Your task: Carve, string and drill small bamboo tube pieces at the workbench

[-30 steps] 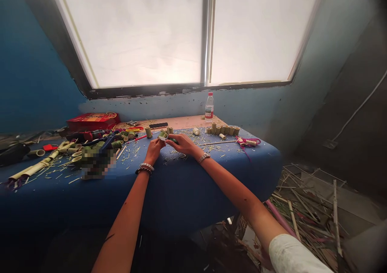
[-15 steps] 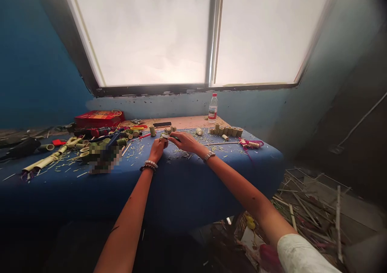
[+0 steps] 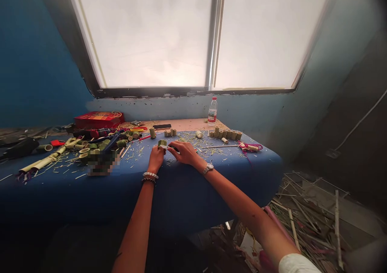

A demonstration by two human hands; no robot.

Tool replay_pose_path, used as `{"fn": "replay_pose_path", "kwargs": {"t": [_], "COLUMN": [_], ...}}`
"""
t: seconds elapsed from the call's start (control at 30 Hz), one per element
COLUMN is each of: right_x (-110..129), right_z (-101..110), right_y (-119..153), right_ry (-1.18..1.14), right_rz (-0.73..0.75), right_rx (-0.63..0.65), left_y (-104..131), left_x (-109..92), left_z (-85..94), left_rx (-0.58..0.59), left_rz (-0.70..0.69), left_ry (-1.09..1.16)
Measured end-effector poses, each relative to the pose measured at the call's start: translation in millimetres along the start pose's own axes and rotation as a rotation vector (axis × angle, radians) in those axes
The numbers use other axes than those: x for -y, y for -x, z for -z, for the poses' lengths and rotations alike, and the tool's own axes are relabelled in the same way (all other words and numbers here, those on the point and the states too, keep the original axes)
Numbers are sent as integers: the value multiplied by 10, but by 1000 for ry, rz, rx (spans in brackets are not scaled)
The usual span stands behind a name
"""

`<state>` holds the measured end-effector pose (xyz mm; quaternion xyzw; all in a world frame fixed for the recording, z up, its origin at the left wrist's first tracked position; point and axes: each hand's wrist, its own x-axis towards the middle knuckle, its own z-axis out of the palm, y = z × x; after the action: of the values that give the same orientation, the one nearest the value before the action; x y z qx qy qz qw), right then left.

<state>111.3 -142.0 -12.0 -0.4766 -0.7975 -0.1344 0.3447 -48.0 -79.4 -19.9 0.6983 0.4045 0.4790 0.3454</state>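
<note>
My left hand [image 3: 156,157], with bead bracelets at the wrist, is closed around a short green bamboo piece [image 3: 162,143] above the blue-covered table [image 3: 187,188]. Just right of it, my right hand [image 3: 185,152], with a metal watch at the wrist, is closed on a small knife whose pale blade [image 3: 163,147] lies against the bamboo. The knife's handle is mostly hidden in my fingers. Pale shavings [image 3: 187,137] are scattered beyond my hands.
Cut bamboo pieces [image 3: 229,134] stand at the back right near a bottle [image 3: 212,112]. Purple cord [image 3: 250,146] lies at the right. Bamboo and tools crowd the left, before a red box [image 3: 98,120]. A phone [image 3: 162,126] lies behind.
Both hands have moved slightly lower and nearer to me, and the bamboo piece now shows more of its green side. The grip of each hand looks the same.
</note>
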Motion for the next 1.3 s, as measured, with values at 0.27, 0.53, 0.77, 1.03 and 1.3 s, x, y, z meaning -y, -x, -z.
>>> {"fn": "replay_pose_path", "kwargs": {"t": [0.27, 0.53, 0.77, 1.03, 1.3], "right_x": [39, 40, 18, 13, 30], "right_z": [24, -8, -18, -6, -8], "right_y": [9, -16, -7, -46, -66], "right_ry": [-18, -1, -85, -72, 39], "right_rz": [44, -38, -35, -165, -262], "right_rx": [14, -9, -37, -76, -78], "left_y": [-12, -27, -20, 47, 28], "left_x": [-7, 2, -26, -133, -128], "left_z": [20, 3, 25, 62, 53], "left_rx": [6, 30, 42, 8, -4], "left_rz": [11, 13, -14, -20, 10], "left_ry": [22, 52, 31, -56, -122]}}
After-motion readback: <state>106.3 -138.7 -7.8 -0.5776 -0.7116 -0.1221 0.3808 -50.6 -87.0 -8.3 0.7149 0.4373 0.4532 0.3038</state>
